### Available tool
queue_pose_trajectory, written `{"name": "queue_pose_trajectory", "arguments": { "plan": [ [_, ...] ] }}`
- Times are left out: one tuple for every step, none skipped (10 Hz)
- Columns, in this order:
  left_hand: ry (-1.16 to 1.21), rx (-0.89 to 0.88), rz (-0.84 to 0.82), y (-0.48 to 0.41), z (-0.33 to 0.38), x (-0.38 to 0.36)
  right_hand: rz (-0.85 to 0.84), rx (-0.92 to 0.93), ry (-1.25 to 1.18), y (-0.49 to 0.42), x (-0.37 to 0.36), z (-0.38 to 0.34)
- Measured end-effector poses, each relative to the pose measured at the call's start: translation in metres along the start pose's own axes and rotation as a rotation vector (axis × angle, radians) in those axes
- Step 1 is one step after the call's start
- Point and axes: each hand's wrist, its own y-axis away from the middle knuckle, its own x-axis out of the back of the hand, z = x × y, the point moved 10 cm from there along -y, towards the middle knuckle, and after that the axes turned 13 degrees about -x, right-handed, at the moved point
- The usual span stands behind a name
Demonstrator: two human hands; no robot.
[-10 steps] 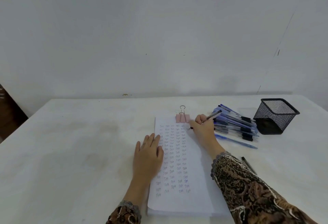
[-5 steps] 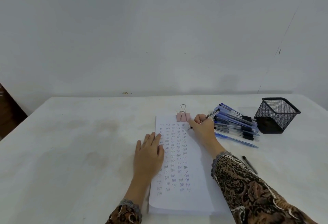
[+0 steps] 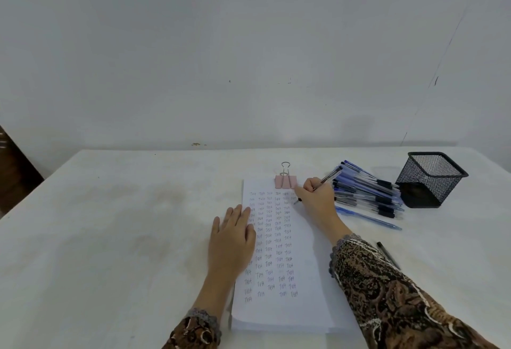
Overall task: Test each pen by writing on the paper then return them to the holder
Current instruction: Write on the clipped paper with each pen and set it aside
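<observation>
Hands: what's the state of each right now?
Left hand: open, fingers flat on the paper.
Right hand: holding a pen, its tip at the paper.

Cannot read the tiny blue marks [image 3: 278, 235] on the white paper sheet [image 3: 312, 288], low centre. Cannot see the middle of the slim dark pen [image 3: 329, 176] inside the right hand [image 3: 315, 196].

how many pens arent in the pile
3: a pen gripped in the right hand over the paper, a blue pen just in front of the pile, a black pen by the right sleeve. The holder may hide more.
</observation>
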Motion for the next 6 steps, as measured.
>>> {"name": "queue_pose_trajectory", "arguments": {
  "plan": [
    [0.007,0.001,0.003,-0.0002,0.0003,-0.0001,0.02,0.003,-0.014,-0.001,0.0025,0.0005],
    [0.008,-0.003,0.008,0.0,0.0,-0.0001,0.0,0.002,0.005,-0.0021,0.0009,0.0005],
    [0.016,0.002,0.008,0.0003,-0.0002,0.0003,0.018,0.005,0.022,-0.0007,0.0031,-0.0005],
    [0.012,0.0,0.008,0.0003,-0.0001,0.0008,0.043,0.008,0.006,-0.0001,0.0051,-0.0026],
    [0.012,-0.004,0.01,0.0005,0.0001,0.001,0.039,-0.007,0.013,-0.001,0.0042,-0.0012],
    [0.016,0.0,0.013,0.0001,-0.0002,0.0012,0.049,0.008,0.009,0.0013,0.0056,-0.0027]
  ]
}}
